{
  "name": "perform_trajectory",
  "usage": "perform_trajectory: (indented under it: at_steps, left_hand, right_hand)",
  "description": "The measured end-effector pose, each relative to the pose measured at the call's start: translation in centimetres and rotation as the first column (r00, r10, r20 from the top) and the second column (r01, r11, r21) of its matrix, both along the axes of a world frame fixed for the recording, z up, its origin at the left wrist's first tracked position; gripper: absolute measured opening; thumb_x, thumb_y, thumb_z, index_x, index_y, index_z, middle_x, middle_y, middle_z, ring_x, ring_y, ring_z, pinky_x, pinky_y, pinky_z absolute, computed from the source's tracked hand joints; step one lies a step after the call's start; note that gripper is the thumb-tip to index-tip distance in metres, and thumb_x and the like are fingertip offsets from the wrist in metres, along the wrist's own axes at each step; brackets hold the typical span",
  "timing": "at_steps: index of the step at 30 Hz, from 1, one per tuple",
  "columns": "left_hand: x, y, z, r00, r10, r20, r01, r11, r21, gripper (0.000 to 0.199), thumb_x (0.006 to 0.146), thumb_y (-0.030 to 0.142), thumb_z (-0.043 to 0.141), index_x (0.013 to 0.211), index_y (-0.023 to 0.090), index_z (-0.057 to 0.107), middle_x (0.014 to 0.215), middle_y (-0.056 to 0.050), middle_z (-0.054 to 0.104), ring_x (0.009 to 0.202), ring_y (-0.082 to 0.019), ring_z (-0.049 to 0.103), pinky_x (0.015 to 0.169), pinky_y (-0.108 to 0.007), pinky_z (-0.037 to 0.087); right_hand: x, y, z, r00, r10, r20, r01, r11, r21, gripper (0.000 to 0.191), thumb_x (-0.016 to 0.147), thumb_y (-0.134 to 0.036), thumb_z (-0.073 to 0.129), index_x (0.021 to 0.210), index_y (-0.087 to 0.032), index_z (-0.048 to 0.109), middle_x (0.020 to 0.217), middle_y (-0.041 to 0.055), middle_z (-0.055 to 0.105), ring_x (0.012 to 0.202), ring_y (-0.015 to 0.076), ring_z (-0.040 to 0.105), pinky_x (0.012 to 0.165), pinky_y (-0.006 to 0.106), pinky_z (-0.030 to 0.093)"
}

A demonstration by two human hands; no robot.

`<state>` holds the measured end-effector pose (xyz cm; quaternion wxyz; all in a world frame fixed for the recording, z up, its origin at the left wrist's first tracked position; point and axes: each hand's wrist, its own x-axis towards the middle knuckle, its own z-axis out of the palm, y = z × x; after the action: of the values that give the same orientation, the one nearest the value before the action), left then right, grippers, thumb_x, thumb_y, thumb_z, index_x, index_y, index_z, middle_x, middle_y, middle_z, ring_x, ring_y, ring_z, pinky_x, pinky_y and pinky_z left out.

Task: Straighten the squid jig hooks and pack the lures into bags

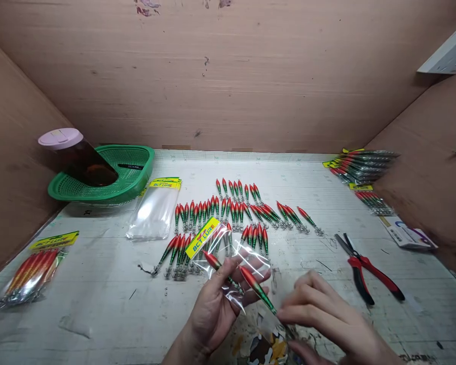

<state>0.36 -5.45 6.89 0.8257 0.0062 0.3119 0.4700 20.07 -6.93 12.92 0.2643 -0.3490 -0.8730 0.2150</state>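
Note:
My left hand (213, 314) grips a clear plastic bag (202, 239) by its lower part, thumb on top; its yellow header reads "BCT LURE". A red and green fishing lure (214, 261) lies in or against this bag, near my thumb. Between the fingers of my right hand (323, 314) is another red and green fishing lure (257, 290), pinched at its hook end, its red tip toward the bag. My fingers partly hide the hooks. Rows of similar lures (201, 213) lie on the table beyond my hands.
Flat bags (155, 213) are stacked at left, near a green basket (137, 187) with a tilted, pink-lidded bottle (87, 165). A filled pack (32, 274) lies far left. Red-handled pliers (365, 268), a small box (406, 233) and stacked filled packs (361, 167) are at right.

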Motion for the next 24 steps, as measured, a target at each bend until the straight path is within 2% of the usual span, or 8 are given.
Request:
perform_trajectory:
  at_steps: [3,7,12,16,18,20,22,24]
  left_hand:
    - [0.1,-0.5,-0.2,0.999,-0.048,0.007,0.048,0.999,0.019,0.035,0.092,0.036,0.054,0.112,0.011,0.069,0.107,-0.017,0.074,0.105,-0.032,0.067,0.095,-0.048,0.049]
    - [0.1,-0.8,-0.1,0.997,-0.074,0.029,0.071,0.993,0.090,0.035,0.090,0.038,0.058,0.110,0.013,0.072,0.111,-0.016,0.073,0.107,-0.033,0.066,0.095,-0.051,0.048]
    - [0.3,-1.0,0.0,0.996,-0.073,0.045,0.066,0.987,0.144,0.037,0.084,0.039,0.066,0.110,0.013,0.072,0.111,-0.017,0.073,0.110,-0.034,0.065,0.098,-0.052,0.046]
    - [0.0,-0.9,0.0,0.999,0.030,0.012,-0.031,0.992,0.120,0.045,0.085,0.033,0.067,0.127,0.020,0.062,0.109,-0.013,0.074,0.098,-0.030,0.071,0.094,-0.049,0.050]
    - [-0.4,-0.6,0.1,0.997,0.080,0.004,-0.080,0.992,0.102,0.051,0.086,0.029,0.065,0.135,0.024,0.054,0.108,-0.010,0.075,0.093,-0.027,0.072,0.089,-0.045,0.054]
    - [-0.8,-0.3,0.1,0.993,0.119,0.013,-0.120,0.990,0.069,0.048,0.089,0.027,0.061,0.136,0.024,0.053,0.107,-0.010,0.075,0.094,-0.026,0.072,0.086,-0.040,0.056]
    - [-1.0,-0.1,0.1,0.989,0.149,0.012,-0.149,0.989,0.023,0.040,0.092,0.024,0.055,0.132,0.019,0.057,0.107,-0.011,0.075,0.099,-0.024,0.071,0.087,-0.037,0.056]
    - [-0.9,0.1,0.1,0.986,0.165,-0.001,-0.165,0.986,-0.009,0.034,0.094,0.022,0.051,0.126,0.016,0.061,0.108,-0.013,0.075,0.103,-0.023,0.070,0.090,-0.035,0.055]
  right_hand:
    - [-1.3,0.7,-1.3,0.998,-0.056,-0.001,0.055,0.983,0.175,0.028,0.083,-0.009,0.062,0.108,-0.020,0.061,0.093,0.0041,0.072,0.083,0.0189,0.061,0.073,0.032,0.051]
    - [-1.8,0.6,-3.0,0.986,-0.167,0.012,0.151,0.918,0.368,0.021,0.083,-0.008,0.061,0.099,-0.020,0.064,0.103,0.0053,0.073,0.093,0.0229,0.059,0.081,0.039,0.043]
    - [-2.5,0.0,-4.2,0.958,-0.285,-0.014,0.255,0.830,0.496,0.028,0.086,-0.011,0.056,0.107,-0.024,0.069,0.092,0.0054,0.071,0.084,0.0218,0.058,0.078,0.041,0.038]
    - [-1.5,0.8,-4.2,0.892,-0.402,-0.205,0.451,0.802,0.391,0.030,0.084,-0.008,0.062,0.107,-0.025,0.066,0.089,0.0046,0.065,0.086,0.0214,0.058,0.077,0.038,0.043]
    - [-0.3,1.9,-4.8,0.854,-0.482,-0.195,0.519,0.809,0.276,0.023,0.085,-0.011,0.062,0.104,-0.024,0.064,0.088,0.0045,0.063,0.085,0.0213,0.059,0.075,0.036,0.047]
    - [0.6,3.0,-6.4,0.891,-0.450,-0.053,0.452,0.877,0.162,0.016,0.086,-0.013,0.059,0.099,-0.023,0.063,0.088,0.0040,0.063,0.084,0.0207,0.061,0.071,0.034,0.050]
    - [0.9,4.0,-8.6,0.933,-0.356,0.056,0.352,0.933,0.069,0.018,0.085,-0.011,0.057,0.098,-0.022,0.062,0.089,0.0038,0.064,0.083,0.0202,0.062,0.067,0.031,0.053]
    - [0.5,4.6,-10.6,0.943,-0.325,0.072,0.323,0.946,0.045,0.022,0.083,-0.008,0.055,0.099,-0.021,0.062,0.090,0.0051,0.064,0.084,0.0207,0.062,0.067,0.032,0.054]
